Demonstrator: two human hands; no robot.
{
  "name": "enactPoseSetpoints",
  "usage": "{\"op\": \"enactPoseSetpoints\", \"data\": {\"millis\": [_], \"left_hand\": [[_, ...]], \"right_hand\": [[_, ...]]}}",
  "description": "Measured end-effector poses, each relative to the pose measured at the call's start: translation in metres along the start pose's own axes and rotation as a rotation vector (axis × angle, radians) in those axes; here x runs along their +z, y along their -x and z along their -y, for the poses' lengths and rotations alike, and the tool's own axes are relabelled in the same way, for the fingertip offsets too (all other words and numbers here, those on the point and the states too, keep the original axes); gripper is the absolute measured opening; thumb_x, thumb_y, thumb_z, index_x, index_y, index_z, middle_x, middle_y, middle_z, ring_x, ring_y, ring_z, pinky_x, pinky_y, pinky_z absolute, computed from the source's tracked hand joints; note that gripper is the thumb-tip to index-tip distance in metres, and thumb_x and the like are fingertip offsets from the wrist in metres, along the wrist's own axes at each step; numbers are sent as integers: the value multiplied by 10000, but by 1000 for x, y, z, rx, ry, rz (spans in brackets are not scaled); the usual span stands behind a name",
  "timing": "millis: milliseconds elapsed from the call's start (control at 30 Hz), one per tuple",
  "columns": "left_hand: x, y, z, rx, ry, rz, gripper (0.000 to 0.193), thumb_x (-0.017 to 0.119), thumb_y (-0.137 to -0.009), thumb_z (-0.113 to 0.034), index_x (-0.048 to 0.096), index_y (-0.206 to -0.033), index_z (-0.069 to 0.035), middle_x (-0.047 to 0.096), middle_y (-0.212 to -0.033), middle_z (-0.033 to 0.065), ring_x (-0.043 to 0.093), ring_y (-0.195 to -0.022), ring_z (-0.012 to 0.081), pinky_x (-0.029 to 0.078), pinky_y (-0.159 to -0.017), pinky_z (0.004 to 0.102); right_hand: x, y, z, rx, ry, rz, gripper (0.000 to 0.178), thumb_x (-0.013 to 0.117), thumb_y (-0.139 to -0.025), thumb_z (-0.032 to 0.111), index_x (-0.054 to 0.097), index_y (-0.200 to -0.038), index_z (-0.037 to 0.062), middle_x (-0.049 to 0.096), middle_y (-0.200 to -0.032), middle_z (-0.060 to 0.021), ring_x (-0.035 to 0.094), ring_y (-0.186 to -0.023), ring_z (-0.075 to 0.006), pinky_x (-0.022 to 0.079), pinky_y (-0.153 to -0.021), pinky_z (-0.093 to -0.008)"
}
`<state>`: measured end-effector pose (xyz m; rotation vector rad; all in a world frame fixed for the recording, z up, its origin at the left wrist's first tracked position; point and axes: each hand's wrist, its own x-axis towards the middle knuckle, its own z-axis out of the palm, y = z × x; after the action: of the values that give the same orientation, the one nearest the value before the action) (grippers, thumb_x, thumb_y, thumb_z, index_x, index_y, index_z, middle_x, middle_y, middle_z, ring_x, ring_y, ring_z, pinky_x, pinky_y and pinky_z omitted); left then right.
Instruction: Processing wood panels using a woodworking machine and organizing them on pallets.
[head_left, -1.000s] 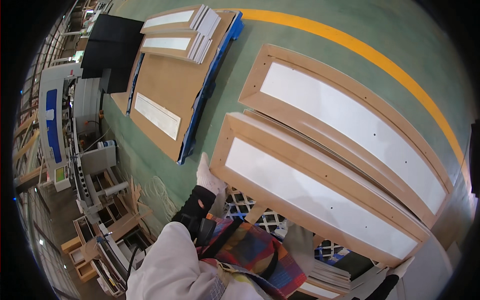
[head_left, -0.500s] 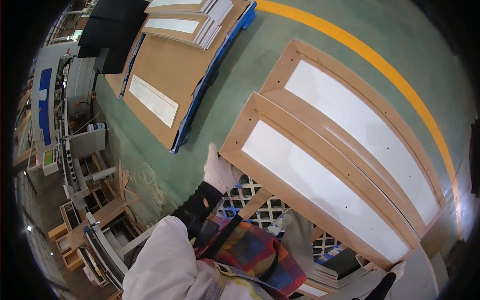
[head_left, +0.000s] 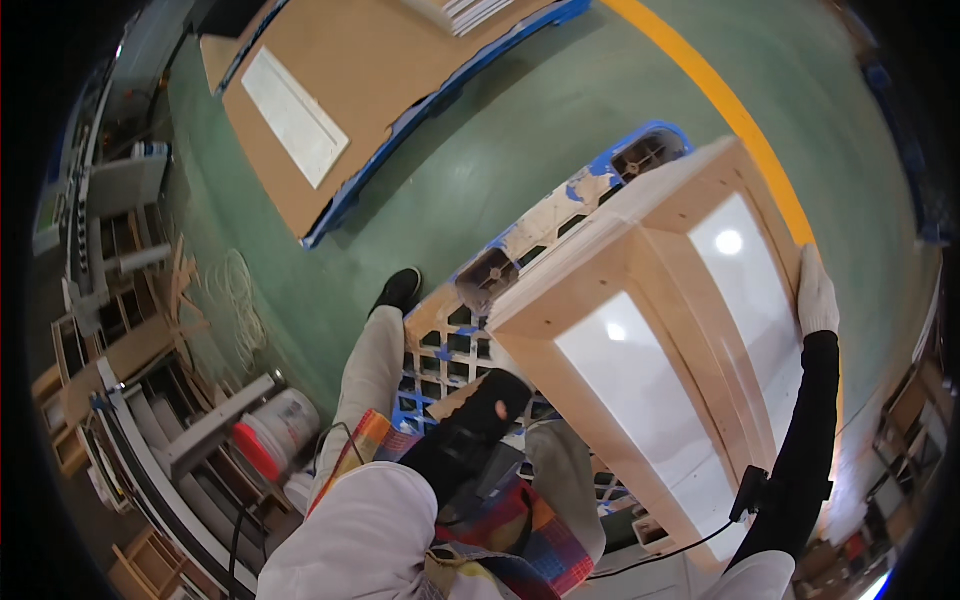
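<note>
Two long shallow brown frames with white recessed centres lie side by side on a stack of similar pieces: a near frame (head_left: 640, 400) and a far frame (head_left: 740, 260). My right hand (head_left: 818, 295), in a pale glove, lies along the outer side of the far frame with its fingers straight and flat. My left forearm, in a black sleeve (head_left: 470, 430), reaches to the near frame's left side. The left hand itself is hidden there, so its fingers do not show. Under the stack is a blue-marked lattice pallet (head_left: 430, 365).
Across the floor, a brown board (head_left: 330, 75) on a blue pallet carries a loose white panel (head_left: 295, 118) and more stacked pieces. A white bucket (head_left: 280, 432) and coiled cord (head_left: 235, 300) are at left. A yellow line (head_left: 740, 115) crosses the floor.
The two frames have come down from a raised position onto the stack and shifted right. My right hand has moved up along the far side; my left hand has gone out of sight.
</note>
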<state>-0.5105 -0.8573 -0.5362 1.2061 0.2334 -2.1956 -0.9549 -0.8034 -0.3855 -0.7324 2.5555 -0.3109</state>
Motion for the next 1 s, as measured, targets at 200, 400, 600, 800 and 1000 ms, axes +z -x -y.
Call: {"op": "enactPoseSetpoints", "data": {"millis": [200,400,600,800,1000], "left_hand": [[-13,-36,8,-121,241,-133,413,441,-965,-399,550,-1120,-32,639,-1025,134,652,-850,272,566,-752,378],[16,-31,4,-137,258,-156,433,445,-967,-384,536,-1148,-1,635,-1028,143,656,-845,247,577,-730,365],[17,-39,9,-177,291,-166,414,445,-965,-358,557,-1154,-7,629,-1090,156,648,-898,257,552,-761,377],[4,-41,-15,-157,-18,-141,426,462,-959,-378,573,-1149,-13,623,-1109,160,636,-946,253,527,-792,365],[67,-57,-104,42,-1055,13,439,462,-962,-398,581,-1157,-23,616,-1131,146,613,-999,232,488,-845,341]], "right_hand": [[0,-35,-39,128,-209,252,723,331,-966,554,443,-1345,-51,528,-1311,-145,519,-1181,-192,345,-1021,-260],[-10,-40,-50,257,-236,289,647,295,-990,491,325,-1440,29,418,-1426,-141,418,-1286,-194,298,-1064,-270],[-7,-38,-48,230,-290,297,615,298,-996,456,320,-1444,35,442,-1409,-139,442,-1269,-187,312,-1056,-265],[9,-7,-11,33,-30,25,568,347,-989,432,438,-1371,23,513,-1345,-147,504,-1215,-178,334,-1046,-279],[-31,83,-90,131,-268,-645,417,497,-950,241,538,-1258,-36,573,-1286,-43,520,-1206,-289,370,-1048,-341]]}}
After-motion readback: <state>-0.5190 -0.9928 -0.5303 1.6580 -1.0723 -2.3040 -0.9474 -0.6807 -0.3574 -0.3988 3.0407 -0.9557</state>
